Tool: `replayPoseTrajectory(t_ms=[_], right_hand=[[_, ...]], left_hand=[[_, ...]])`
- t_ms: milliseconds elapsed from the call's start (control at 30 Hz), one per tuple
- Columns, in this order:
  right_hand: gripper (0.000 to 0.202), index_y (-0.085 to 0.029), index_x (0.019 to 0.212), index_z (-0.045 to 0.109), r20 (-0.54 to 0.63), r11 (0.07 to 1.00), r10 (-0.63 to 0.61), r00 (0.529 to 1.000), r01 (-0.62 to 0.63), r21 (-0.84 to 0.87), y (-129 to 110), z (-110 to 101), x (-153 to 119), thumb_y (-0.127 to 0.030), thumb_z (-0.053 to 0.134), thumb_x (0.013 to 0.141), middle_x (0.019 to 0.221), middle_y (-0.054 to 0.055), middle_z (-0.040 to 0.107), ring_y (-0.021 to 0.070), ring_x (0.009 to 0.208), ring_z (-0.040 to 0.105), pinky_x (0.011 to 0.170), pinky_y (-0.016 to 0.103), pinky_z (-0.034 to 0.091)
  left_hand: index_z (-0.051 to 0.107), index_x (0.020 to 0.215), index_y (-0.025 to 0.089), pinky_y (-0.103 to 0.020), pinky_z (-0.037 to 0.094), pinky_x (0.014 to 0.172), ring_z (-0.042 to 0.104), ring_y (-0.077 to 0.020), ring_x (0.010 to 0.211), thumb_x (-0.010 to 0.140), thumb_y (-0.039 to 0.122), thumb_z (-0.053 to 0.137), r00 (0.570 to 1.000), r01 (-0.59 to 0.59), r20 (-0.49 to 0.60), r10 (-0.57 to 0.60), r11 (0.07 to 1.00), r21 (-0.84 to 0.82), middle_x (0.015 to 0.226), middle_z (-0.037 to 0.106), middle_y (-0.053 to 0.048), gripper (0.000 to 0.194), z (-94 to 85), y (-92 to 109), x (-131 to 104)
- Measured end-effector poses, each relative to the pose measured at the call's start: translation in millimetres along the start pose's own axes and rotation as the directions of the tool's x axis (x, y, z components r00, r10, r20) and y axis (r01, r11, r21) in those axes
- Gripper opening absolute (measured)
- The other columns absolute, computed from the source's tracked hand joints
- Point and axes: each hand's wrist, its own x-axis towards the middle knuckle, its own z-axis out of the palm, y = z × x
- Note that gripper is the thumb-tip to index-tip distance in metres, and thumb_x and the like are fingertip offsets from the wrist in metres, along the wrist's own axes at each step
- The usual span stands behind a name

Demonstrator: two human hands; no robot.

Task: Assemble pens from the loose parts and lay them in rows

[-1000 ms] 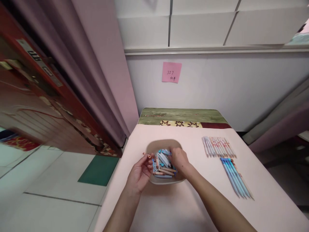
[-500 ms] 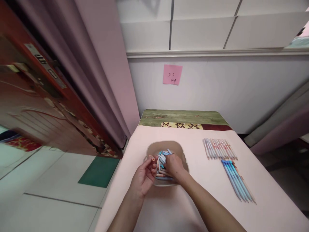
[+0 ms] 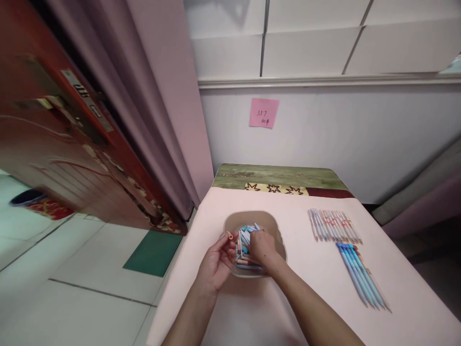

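My left hand [image 3: 218,262] is at the left rim of a beige plastic basin [image 3: 268,221]. Its thumb and forefinger pinch a small pen part [image 3: 230,236], a tube with an orange-ringed open end facing me. Inside the basin lies a heap of loose pen parts [image 3: 245,238] in light blue, white and tan. My right hand [image 3: 264,247] reaches into the right side of this heap with curled fingers. Its fingertips are hidden, so what they grip cannot be made out.
To the right lie a row of pale pens with reddish marks [image 3: 334,225] and a row of blue and tan pens [image 3: 363,276]. A pale pink cloth [image 3: 298,298] covers the table. A wooden door [image 3: 72,129] stands at left; a pink note [image 3: 264,113] is on the wall.
The view has shifted slightly, so the scene sits a little farther right. Both hands keep nearly the same places at the basin, the left still pinching the pen part.
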Motion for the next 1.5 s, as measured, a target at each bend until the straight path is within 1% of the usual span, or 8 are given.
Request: replayPoseTrajectory(t_ms=[500,767,867,1000,1100,1267,1367,1500], right_hand=[[0.020,-0.012,0.086,0.072,0.009,0.993,0.012,1.000,-0.013,0.117,-0.2,-0.7,-1.8,-0.014,0.058,0.072,0.091,0.019,0.072,0.0266,0.091,0.067,0.077,0.031,0.047],[0.021,-0.018,0.090,0.064,-0.126,0.914,-0.025,0.992,0.074,0.399,49.9,-43.9,-10.4,-0.022,0.044,0.084,0.078,0.004,0.072,0.0134,0.071,0.066,0.064,0.019,0.046],[0.025,-0.018,0.103,0.056,-0.173,0.760,-0.024,0.985,0.131,0.637,60.6,-52.0,-23.6,-0.024,0.040,0.085,0.075,0.002,0.070,0.0113,0.061,0.065,0.056,0.018,0.046],[0.029,-0.018,0.086,0.053,-0.165,0.423,-0.017,0.986,0.157,0.893,58.0,-52.5,-44.5,-0.043,0.039,0.089,0.064,0.001,0.066,0.0119,0.048,0.059,0.047,0.020,0.046],[0.036,-0.018,0.079,0.054,-0.204,0.369,0.015,0.979,0.184,0.911,55.5,-54.2,-56.2,-0.050,0.042,0.088,0.056,-0.001,0.061,0.0108,0.045,0.055,0.045,0.019,0.044],[0.036,-0.017,0.085,0.061,-0.246,0.427,-0.027,0.969,0.234,0.873,62.1,-59.0,-63.1,-0.049,0.047,0.086,0.060,-0.001,0.061,0.0096,0.045,0.051,0.043,0.019,0.040],[0.029,-0.019,0.081,0.063,-0.244,0.652,-0.078,0.967,0.234,0.721,65.1,-60.6,-59.9,-0.044,0.050,0.085,0.061,0.000,0.063,0.0117,0.052,0.056,0.049,0.020,0.040],[0.016,-0.022,0.083,0.067,-0.083,0.968,-0.141,0.986,0.155,0.197,54.3,-56.7,-47.7,-0.030,0.053,0.083,0.076,0.003,0.071,0.0174,0.070,0.065,0.061,0.023,0.043]], left_hand=[[0.060,0.068,0.008,-0.013,0.042,0.041,0.054,-0.0064,0.052,0.079,-0.001,0.049,0.997,-0.053,0.057,0.053,0.999,-0.012,0.085,0.067,-0.015,0.018,-6.1,5.0,-2.3],[0.058,0.070,0.010,-0.013,0.041,0.040,0.053,-0.0058,0.052,0.080,-0.001,0.048,0.997,-0.045,0.058,0.046,0.999,-0.013,0.085,0.066,-0.013,0.018,-6.5,3.1,-2.5],[0.058,0.071,0.010,-0.012,0.041,0.039,0.054,-0.0060,0.053,0.081,0.000,0.049,0.997,-0.012,0.071,0.012,1.000,-0.007,0.086,0.066,-0.014,0.016,-0.8,-6.9,1.6],[0.059,0.079,0.009,-0.012,0.043,0.040,0.057,-0.0068,0.054,0.084,0.003,0.050,0.996,0.065,0.066,-0.065,0.998,0.000,0.087,0.067,-0.015,0.011,7.0,-20.5,4.0],[0.059,0.082,0.010,-0.013,0.045,0.042,0.057,-0.0066,0.053,0.084,0.005,0.050,0.995,0.092,0.048,-0.091,0.996,-0.017,0.087,0.068,-0.014,0.010,8.8,-23.8,2.6],[0.059,0.078,0.010,-0.013,0.044,0.041,0.057,-0.0070,0.053,0.082,0.004,0.052,0.997,0.068,0.047,-0.067,0.998,-0.006,0.083,0.067,-0.013,0.010,5.9,-19.0,2.5],[0.058,0.074,0.011,-0.012,0.041,0.038,0.055,-0.0059,0.051,0.080,0.002,0.053,0.998,0.013,0.057,-0.013,1.000,0.003,0.084,0.067,-0.013,0.012,5.5,-15.1,3.3],[0.058,0.071,0.010,-0.012,0.041,0.039,0.054,-0.0063,0.053,0.080,0.001,0.050,0.998,-0.010,0.068,0.009,1.000,0.012,0.084,0.066,-0.013,0.016,9.3,-10.1,1.5]])
